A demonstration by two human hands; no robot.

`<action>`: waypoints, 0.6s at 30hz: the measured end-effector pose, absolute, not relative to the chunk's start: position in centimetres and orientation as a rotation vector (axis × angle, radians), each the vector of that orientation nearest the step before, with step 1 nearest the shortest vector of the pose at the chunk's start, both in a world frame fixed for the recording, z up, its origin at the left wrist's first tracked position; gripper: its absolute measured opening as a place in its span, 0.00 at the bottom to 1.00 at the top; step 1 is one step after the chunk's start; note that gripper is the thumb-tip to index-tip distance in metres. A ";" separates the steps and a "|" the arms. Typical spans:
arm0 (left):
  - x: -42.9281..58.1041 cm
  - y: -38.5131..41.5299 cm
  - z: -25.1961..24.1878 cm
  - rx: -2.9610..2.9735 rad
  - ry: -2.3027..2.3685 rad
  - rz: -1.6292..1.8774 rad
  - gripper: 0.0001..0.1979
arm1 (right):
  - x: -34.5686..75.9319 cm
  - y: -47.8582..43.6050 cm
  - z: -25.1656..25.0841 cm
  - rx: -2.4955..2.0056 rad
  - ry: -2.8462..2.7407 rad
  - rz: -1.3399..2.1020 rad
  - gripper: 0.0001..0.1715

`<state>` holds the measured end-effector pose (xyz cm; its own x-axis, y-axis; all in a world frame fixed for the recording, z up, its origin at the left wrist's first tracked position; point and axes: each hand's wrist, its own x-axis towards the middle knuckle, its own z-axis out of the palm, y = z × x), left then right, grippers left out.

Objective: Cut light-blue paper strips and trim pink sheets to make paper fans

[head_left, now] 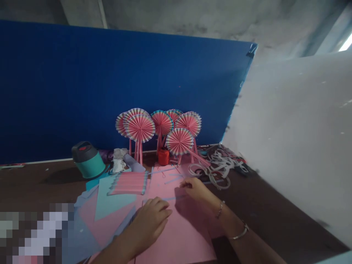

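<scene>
My left hand (152, 222) rests on a large pink paper sheet (189, 240), its fingers stretched out and loosely bent. Across the same sheet, my right hand (196, 189) is closed with thumb and fingertips drawn together; anything between them is too small to make out. Thin bluish paper strips (173, 180) lie on the pink paper just beyond the hands. Left of them is an accordion-pleated pink sheet (129, 182) with blue-grey edges. It lies over light blue paper (115, 203). A red thread spool (163, 157) stands at the far end of the pink paper.
Several round pleated pink fans (140, 128) on sticks stand against the blue panel (165, 73). A teal container with a dark lid (89, 161) sits tilted at the left. Tangled whitish strips (222, 165) lie at the right, near a white wall (297, 146).
</scene>
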<state>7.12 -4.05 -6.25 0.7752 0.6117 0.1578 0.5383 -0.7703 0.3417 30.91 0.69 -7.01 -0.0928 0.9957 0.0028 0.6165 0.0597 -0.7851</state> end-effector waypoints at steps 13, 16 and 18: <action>7.2 -4.1 -6.2 2.690 0.915 0.313 0.14 | 31.2 0.2 -6.8 -1.681 -2.010 0.672 0.09; 7.3 -4.3 -6.0 2.710 0.931 0.283 0.15 | 31.1 -0.1 -6.7 -1.683 -2.033 0.688 0.08; 7.4 -4.4 -6.1 2.730 0.929 0.245 0.19 | 31.1 -0.2 -6.6 -1.692 -2.045 0.706 0.08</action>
<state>7.41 -4.37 -6.08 0.7830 0.6171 0.0785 0.5756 -0.7666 0.2848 31.06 -0.18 -6.55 -0.1933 0.9810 -0.0175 0.7830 0.1435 -0.6052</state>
